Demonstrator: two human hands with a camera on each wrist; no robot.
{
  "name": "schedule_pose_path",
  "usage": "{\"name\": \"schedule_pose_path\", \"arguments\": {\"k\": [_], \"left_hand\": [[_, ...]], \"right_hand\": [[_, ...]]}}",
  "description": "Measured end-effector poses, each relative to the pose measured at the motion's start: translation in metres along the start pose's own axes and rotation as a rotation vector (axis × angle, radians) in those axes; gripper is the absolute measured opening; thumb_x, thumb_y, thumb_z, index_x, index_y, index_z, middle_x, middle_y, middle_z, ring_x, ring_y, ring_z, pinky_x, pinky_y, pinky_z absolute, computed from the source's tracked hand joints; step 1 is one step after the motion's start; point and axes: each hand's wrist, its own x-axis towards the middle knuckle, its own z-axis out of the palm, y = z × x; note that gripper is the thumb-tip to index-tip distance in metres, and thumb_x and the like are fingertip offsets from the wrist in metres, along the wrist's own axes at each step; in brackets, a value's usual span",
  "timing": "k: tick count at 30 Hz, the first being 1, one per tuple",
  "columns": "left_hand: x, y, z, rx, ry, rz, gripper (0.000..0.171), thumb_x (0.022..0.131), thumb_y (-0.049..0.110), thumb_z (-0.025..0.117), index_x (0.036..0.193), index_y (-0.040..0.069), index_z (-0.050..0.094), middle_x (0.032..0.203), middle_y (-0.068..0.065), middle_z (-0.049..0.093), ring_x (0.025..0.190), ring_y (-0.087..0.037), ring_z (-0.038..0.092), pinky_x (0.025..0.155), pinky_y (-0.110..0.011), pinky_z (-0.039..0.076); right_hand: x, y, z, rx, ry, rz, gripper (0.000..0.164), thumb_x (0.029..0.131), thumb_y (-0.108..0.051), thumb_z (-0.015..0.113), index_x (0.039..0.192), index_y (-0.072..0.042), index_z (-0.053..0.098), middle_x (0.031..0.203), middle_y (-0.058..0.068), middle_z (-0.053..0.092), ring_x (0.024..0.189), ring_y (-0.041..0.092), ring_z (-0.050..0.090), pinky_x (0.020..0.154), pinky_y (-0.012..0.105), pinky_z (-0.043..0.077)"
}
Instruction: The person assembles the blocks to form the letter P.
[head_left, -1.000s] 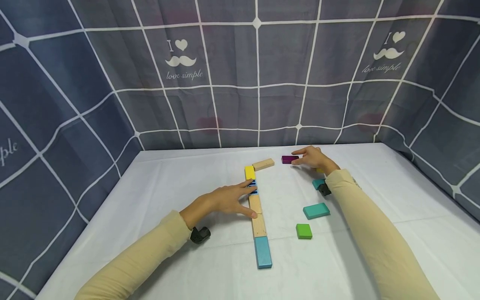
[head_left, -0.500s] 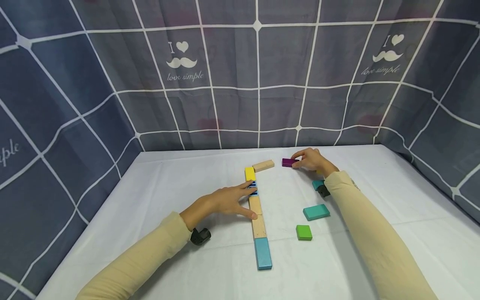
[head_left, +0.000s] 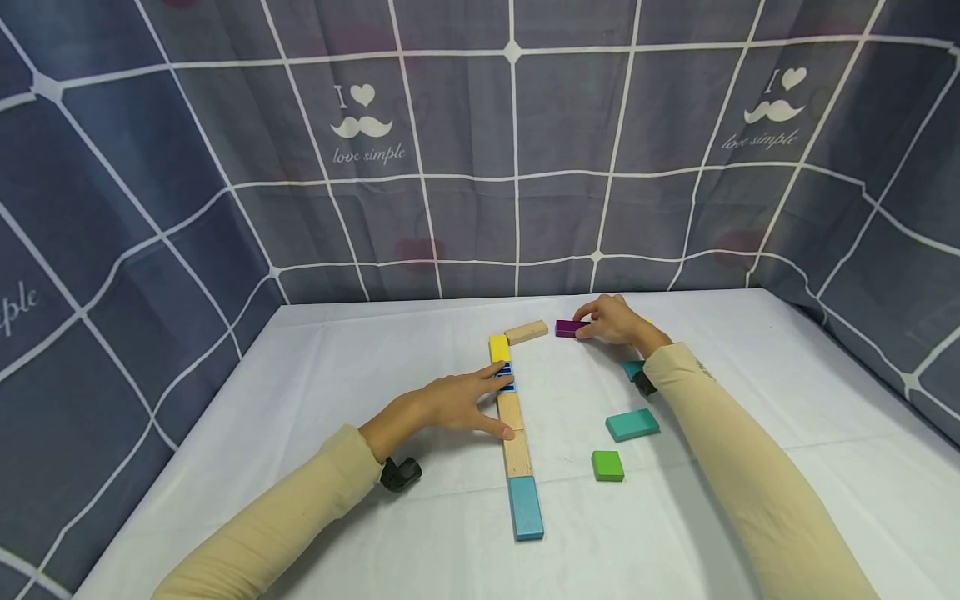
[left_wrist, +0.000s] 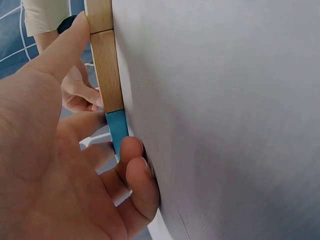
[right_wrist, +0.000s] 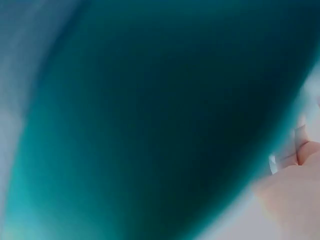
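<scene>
My left hand lies with fingers spread across the row of blocks. Its thumb tip rests by the plain wooden blocks, and fingertips reach over the blue striped block. In the left wrist view the same hand stands beside the wooden block and a blue block. At the far side, my right hand pinches a purple block between thumb and fingers. Just left of it lies a slanted wooden block, touching the yellow block at the row's far end.
A blue block ends the row nearest me. Right of the row lie a teal block and a green block. Another teal block sits under my right wrist; a blurred teal surface fills the right wrist view.
My right hand has closed its fingers on the purple block and moved it a little left, toward the slanted wooden block. The left hand has stayed in place.
</scene>
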Motion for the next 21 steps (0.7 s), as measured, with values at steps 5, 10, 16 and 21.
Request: {"name": "schedule_pose_path", "arguments": {"k": [5,10,16,21], "left_hand": [[0.0,-0.0002,-0.0001,-0.001,0.001,0.0,0.095,0.079,0.074,0.063,0.156,0.03,0.03,0.164,0.008,0.011,0.145,-0.025,0.028,0.108,-0.054,0.033],[0.0004,0.0002,0.0,-0.004,-0.001,0.005,0.095,0.079,0.074,0.063,0.156,0.03,0.03,0.164,0.008,0.01,0.145,-0.024,0.027,0.109,-0.054,0.032],[0.001,-0.0003,-0.0002,-0.006,-0.002,-0.003,0.095,0.079,0.074,0.063,0.157,0.03,0.03,0.164,0.009,0.01,0.145,-0.025,0.028,0.109,-0.054,0.032],[0.0004,-0.0001,-0.0005,-0.012,-0.004,-0.01,0.095,0.079,0.074,0.064,0.156,0.031,0.03,0.164,0.009,0.01,0.145,-0.025,0.028,0.109,-0.054,0.033]], "right_hand": [[0.0006,-0.004,0.0018,0.004,-0.016,-0.017,0.029,0.086,-0.011,0.075,0.113,0.0,0.072,0.092,0.015,0.063,0.101,0.036,0.043,0.088,0.049,0.032],[0.0008,-0.0068,0.004,-0.01,-0.021,-0.039,0.03,0.086,-0.013,0.075,0.114,-0.002,0.072,0.091,0.014,0.064,0.099,0.036,0.044,0.086,0.048,0.031],[0.0002,-0.0094,0.0047,-0.03,-0.023,-0.04,0.033,0.087,-0.014,0.075,0.117,-0.002,0.071,0.092,0.012,0.067,0.099,0.035,0.046,0.086,0.047,0.032],[-0.0027,-0.0096,0.001,-0.016,-0.019,-0.033,0.042,0.088,-0.017,0.074,0.125,0.001,0.066,0.089,0.013,0.067,0.1,0.036,0.046,0.087,0.048,0.031]]}}
